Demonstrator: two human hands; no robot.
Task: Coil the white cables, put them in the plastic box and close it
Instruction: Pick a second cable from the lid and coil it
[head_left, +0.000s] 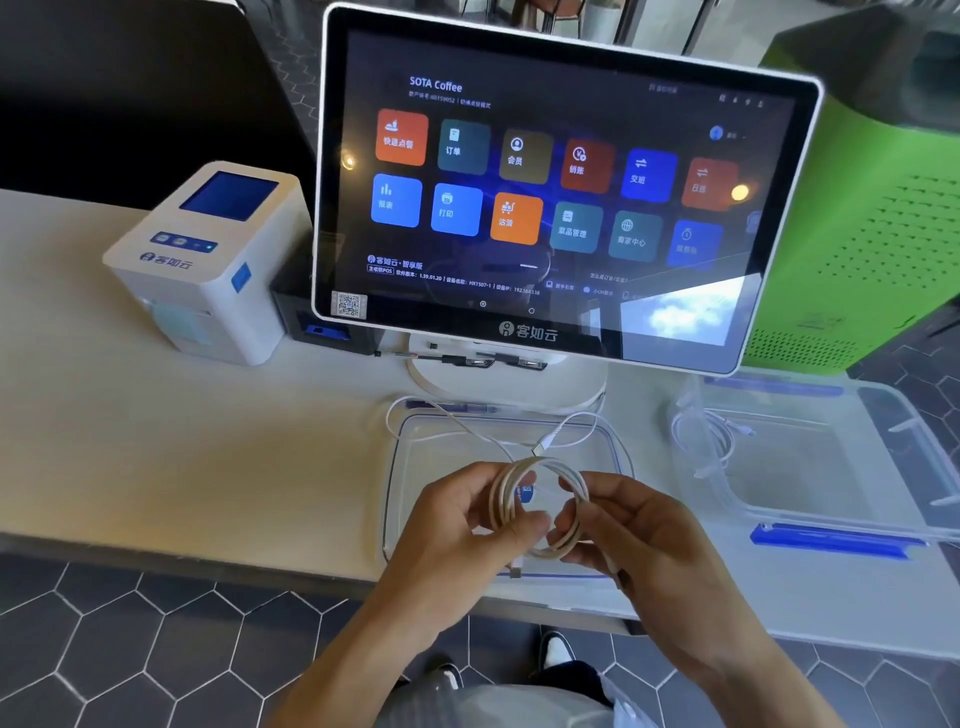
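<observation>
Wide open counter (171, 447) to the left, but the touchscreen (561, 192) leans in behind (its stand (498, 384) close to the clear lid (410, 467)), printer (208, 260) far left, and the open plastic box (810, 457) guarding the right.

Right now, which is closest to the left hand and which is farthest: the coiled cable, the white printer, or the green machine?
1. The coiled cable: held in the left hand itself, over the clear lid.
2. The white printer: back on the left of the counter.
3. The green machine: far right, behind the screen.
</observation>
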